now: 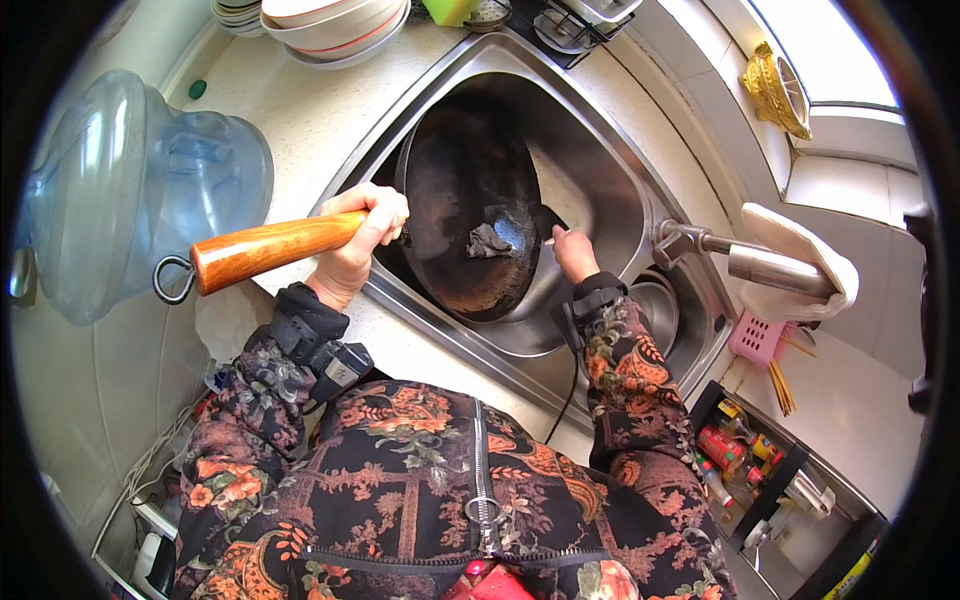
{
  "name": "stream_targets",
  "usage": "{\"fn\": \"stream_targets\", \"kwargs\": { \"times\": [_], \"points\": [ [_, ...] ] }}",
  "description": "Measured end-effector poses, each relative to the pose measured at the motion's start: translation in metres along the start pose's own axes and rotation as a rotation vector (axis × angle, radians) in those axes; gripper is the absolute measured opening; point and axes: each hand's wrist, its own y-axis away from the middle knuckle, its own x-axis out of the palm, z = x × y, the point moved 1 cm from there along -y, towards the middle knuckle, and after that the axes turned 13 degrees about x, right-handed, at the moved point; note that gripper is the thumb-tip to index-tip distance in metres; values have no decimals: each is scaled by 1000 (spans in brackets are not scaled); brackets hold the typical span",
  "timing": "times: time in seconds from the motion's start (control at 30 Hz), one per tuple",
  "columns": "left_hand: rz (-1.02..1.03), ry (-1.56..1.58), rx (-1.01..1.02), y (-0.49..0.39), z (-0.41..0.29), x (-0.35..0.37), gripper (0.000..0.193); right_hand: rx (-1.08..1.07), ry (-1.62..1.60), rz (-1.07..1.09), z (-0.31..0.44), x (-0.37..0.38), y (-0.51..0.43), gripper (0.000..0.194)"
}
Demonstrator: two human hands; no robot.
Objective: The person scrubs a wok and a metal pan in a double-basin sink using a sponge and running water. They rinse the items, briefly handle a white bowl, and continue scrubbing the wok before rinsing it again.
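Note:
A dark wok (pixel 472 172) is held tilted inside the large stainless-steel sink basin (pixel 600 172). My left hand (pixel 367 232) is wrapped around the wok's wooden handle (pixel 277 251), close to where it meets the pan. A metal hanging ring (pixel 172 279) ends that handle. At the opposite rim, my right hand (pixel 574 253) grips a small dark side handle (pixel 553 217), its fingers partly hidden. A crumpled grey rag (pixel 489 241) lies on the wok's inner surface, beside a shiny, wet-looking patch.
A swivel faucet (pixel 776 266) with a white cloth (pixel 799 262) reaches over the smaller basin, which holds a metal bowl (pixel 656 311). Left stands a large blue water jug (pixel 150 195). Stacked bowls (pixel 337 30) sit behind. An open drawer (pixel 780 480) holds bottles.

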Motion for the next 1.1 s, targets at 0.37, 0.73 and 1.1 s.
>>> {"fn": "stream_targets", "kwargs": {
  "times": [0.37, 0.73, 1.1],
  "points": [
    [31, 44, 45, 2, 7, -6, 17, 151, -48, -1, -32, 21, -29, 45],
    [12, -32, 7, 2, -1, -1, 21, 616, -429, 427, 36, -9, 15, 40],
    [-5, -12, 12, 3, 0, -2, 19, 565, -502, 323, 39, -15, -10, 45]
  ]
}}
